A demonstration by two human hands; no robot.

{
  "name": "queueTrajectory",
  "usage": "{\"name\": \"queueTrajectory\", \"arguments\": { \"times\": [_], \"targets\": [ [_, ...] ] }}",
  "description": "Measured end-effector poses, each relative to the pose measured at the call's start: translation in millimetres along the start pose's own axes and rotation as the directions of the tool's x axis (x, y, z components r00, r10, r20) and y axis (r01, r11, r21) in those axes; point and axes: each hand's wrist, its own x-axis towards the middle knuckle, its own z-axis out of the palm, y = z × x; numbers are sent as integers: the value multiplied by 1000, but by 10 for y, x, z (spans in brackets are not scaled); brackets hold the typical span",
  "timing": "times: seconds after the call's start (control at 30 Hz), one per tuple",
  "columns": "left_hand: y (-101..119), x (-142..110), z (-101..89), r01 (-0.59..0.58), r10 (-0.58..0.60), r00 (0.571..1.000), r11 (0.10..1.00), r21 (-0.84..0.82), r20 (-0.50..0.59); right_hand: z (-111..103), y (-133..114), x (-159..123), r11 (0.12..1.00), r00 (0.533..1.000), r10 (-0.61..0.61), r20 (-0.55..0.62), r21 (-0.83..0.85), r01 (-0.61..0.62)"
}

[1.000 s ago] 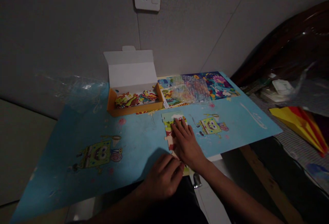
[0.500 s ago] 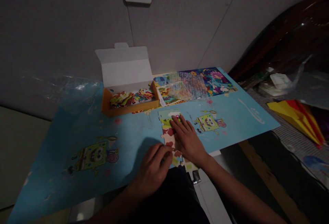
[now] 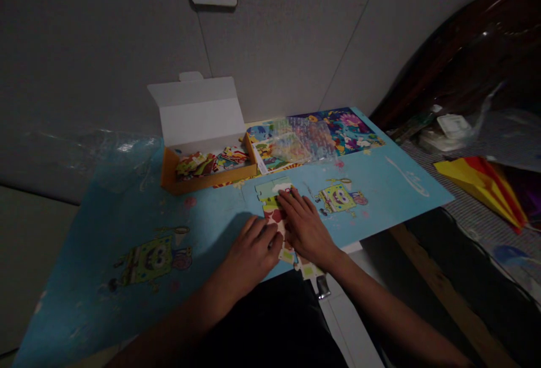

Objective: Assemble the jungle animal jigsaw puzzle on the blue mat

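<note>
Joined jigsaw puzzle pieces [image 3: 270,190] lie in a strip toward the table's front edge, printed with sky, green ground and a brown-and-cream pattern. My right hand [image 3: 307,231] lies flat over the strip's right side, its fingers stretched out away from me. My left hand [image 3: 253,248] is at the strip's left edge, with fingers curled and thumb close to them on a puzzle piece. Its fingertips partly hide that piece. At the near end, a pale piece with a green patch [image 3: 311,270] sticks out past the table edge below my right hand.
An open orange box [image 3: 211,181] of loose puzzle pieces [image 3: 196,165] stands against the wall. Beside it are clear plastic wrap [image 3: 310,137] and colourful picture sheets [image 3: 355,131]. More plastic [image 3: 135,142] lies at the left. Yellow-red folded material [image 3: 477,185] is off to the right.
My left hand has moved up along the strip's left edge, uncovering the near end, and now curls over its middle. The right hand stays flat on the strip. The view has shifted slightly.
</note>
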Motion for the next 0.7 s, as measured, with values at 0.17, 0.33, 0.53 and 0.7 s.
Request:
{"name": "queueTrajectory", "arguments": {
  "times": [0.17,0.33,0.53,0.7],
  "targets": [
    [75,35,49,-116,118,993,964,238,5,-1,-14,0,1000,1000,6,10,-15,-6],
    [79,74,29,-203,204,979,939,278,26,20,18,-7,1000,1000,-14,-28,20,14],
    [-211,89,23,-383,400,911,911,155,-100,81,101,-31,992,993,-32,-114,115,45],
    [-396,9,78,-428,433,857,900,81,-279,85,111,-29,988,992,-18,-123,149,36]
  ]
}}
